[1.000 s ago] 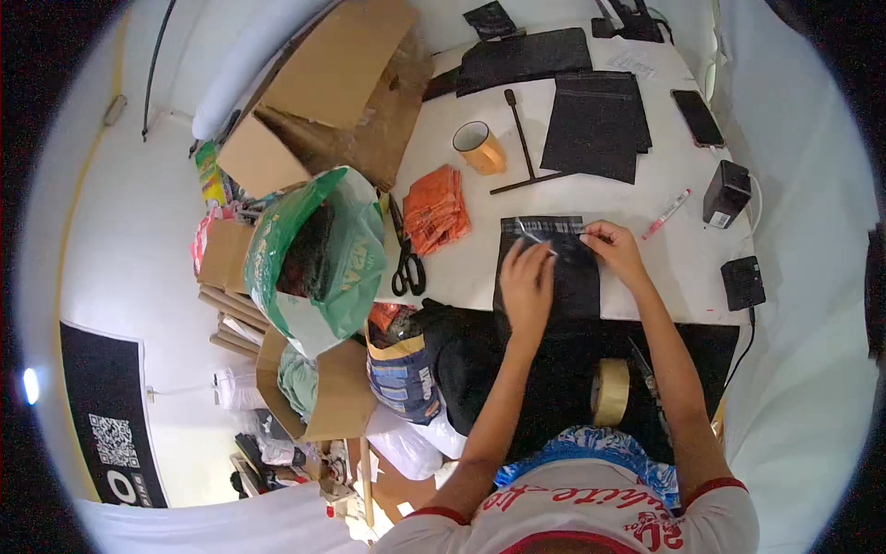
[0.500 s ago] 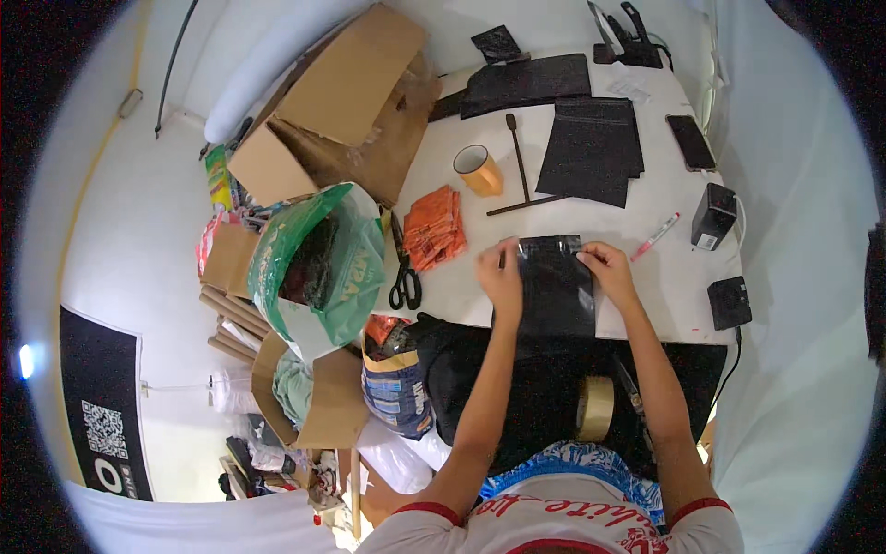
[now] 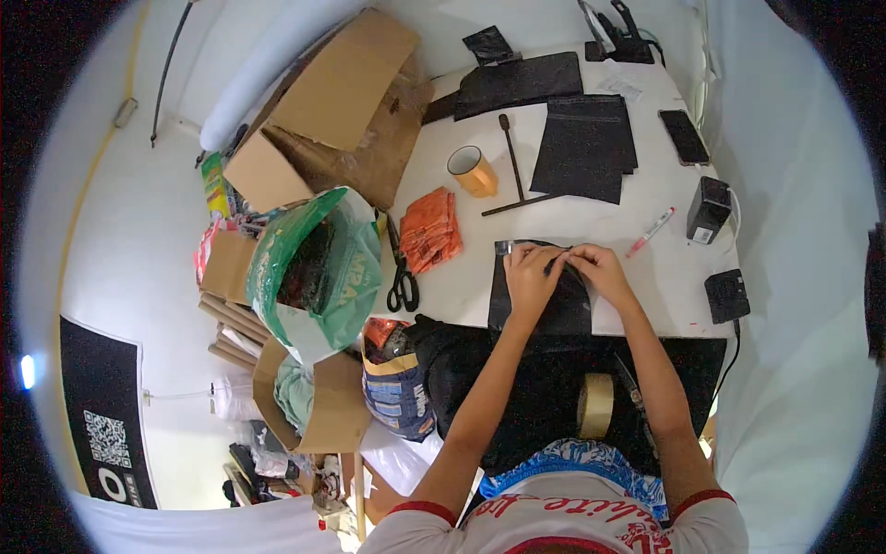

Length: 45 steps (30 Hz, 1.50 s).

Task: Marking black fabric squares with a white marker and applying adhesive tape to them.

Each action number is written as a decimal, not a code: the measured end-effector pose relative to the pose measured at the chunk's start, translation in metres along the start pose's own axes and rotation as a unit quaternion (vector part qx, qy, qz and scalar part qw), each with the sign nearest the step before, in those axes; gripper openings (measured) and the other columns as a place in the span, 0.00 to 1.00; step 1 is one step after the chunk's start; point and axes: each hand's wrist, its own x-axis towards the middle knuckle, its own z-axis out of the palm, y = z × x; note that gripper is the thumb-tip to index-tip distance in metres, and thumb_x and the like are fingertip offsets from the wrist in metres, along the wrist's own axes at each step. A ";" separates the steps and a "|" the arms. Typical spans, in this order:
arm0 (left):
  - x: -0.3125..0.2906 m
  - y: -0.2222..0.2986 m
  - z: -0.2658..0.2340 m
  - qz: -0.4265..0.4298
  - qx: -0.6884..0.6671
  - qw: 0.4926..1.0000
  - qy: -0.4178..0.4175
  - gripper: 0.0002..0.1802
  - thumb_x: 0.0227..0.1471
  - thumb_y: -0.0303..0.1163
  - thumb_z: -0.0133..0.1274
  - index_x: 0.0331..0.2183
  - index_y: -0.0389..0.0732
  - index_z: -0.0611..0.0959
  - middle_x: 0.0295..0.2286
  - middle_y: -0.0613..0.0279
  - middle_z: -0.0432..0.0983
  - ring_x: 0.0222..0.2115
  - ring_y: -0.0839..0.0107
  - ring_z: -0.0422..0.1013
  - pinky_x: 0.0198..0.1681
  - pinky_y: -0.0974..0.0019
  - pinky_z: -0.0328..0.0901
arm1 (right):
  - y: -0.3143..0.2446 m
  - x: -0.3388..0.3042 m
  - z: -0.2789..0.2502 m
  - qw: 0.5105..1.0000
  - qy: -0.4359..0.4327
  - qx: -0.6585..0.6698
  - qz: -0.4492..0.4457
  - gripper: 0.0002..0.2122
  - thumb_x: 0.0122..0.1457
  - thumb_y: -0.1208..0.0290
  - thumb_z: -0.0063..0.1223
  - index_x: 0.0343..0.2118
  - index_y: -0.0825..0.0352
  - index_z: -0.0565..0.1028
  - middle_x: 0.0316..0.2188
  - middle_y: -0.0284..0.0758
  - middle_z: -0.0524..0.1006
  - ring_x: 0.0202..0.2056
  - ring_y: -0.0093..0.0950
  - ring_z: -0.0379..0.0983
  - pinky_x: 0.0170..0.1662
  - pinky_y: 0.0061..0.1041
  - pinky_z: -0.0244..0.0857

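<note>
The tabletop [image 3: 669,295] is crowded around the black bag [image 3: 565,312]: a cardboard box [image 3: 346,88] is seen between ten and eleven o'clock, a green plastic bag [image 3: 355,295] at nine. At the near edge, the black bag is partly covered by the left hand [image 3: 531,274], fingers bent; whether they grip cannot be told. Its upper edge is pinched in the right hand's [image 3: 601,272] fingers. Orange packets [image 3: 431,231] are piled at ten, scissors [image 3: 401,268] laid at nine, a mug [image 3: 481,177] placed at eleven, a pen [image 3: 652,232] at two.

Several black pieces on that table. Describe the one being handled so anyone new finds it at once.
Find the white table, then its near edge, where the left hand and right hand sit close together. Beneath them lies a black plastic bag, nearer the person than the orange mug. Unlike the black pieces farther back, it has both hands at its upper edge.
</note>
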 end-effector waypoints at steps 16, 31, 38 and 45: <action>0.009 -0.012 -0.003 0.073 0.083 0.993 0.041 0.05 0.42 0.32 0.59 0.26 0.44 0.81 0.28 0.72 0.77 0.32 0.69 0.67 0.37 0.64 0.56 | 0.001 -0.002 0.005 0.997 0.067 0.014 -0.021 0.10 0.58 0.69 0.50 0.32 0.72 0.75 0.24 0.29 0.75 0.27 0.16 0.68 0.31 0.17 0.62; 0.016 -0.079 -0.040 -0.151 0.007 0.968 0.199 0.08 0.48 0.32 0.53 0.30 0.40 0.83 0.27 0.60 0.77 0.28 0.68 0.68 0.35 0.63 0.60 | -0.006 0.000 0.008 0.976 0.143 -0.157 -0.051 0.10 0.55 0.68 0.53 0.26 0.72 0.71 0.16 0.37 0.70 0.18 0.22 0.62 0.24 0.23 0.58; -0.140 -0.152 -0.171 -0.508 -0.361 0.669 0.403 0.14 0.54 0.37 0.44 0.38 0.41 0.80 0.34 0.64 0.75 0.28 0.73 0.69 0.27 0.68 0.64 | -0.007 -0.001 0.003 0.972 0.166 -0.165 0.001 0.11 0.56 0.67 0.52 0.27 0.72 0.72 0.15 0.40 0.70 0.16 0.26 0.63 0.23 0.25 0.59; -0.335 -0.146 -0.264 -0.524 0.264 0.745 0.316 0.19 0.50 0.35 0.44 0.44 0.38 0.74 0.36 0.48 0.71 0.37 0.56 0.68 0.41 0.56 0.63 | -0.014 0.009 -0.015 0.950 0.143 -0.277 -0.012 0.11 0.55 0.66 0.53 0.26 0.71 0.73 0.15 0.36 0.71 0.18 0.22 0.65 0.24 0.23 0.58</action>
